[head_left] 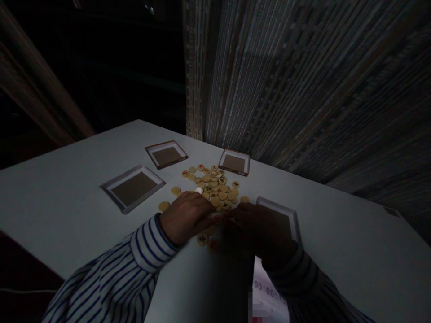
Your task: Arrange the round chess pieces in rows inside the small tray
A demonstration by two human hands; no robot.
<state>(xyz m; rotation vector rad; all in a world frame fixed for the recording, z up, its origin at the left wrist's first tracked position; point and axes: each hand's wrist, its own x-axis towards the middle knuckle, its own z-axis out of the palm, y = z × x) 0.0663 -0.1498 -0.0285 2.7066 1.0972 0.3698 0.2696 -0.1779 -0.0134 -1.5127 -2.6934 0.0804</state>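
A loose heap of round wooden Chinese chess pieces [222, 196] lies on the white table, some showing red or black characters, others plain side up. My left hand [188, 214] rests over the near left of the heap, palm down, fingers stretched forward and to the right. My right hand [262, 226] reaches in from the right at the near edge of the heap, in deep shadow, its fingers extended leftward. No piece shows held in either hand, though the undersides of both are hidden. A few pieces, one with a black character [202, 238], lie between my wrists.
Shallow open boxes stand around the heap: a grey-rimmed one [131, 208] at left, two brown-edged ones behind, and another [276, 204] partly behind my right hand. A lit screen [269, 291] shows digits below my right wrist. String curtains [286, 80] hang beyond the white table [84, 179].
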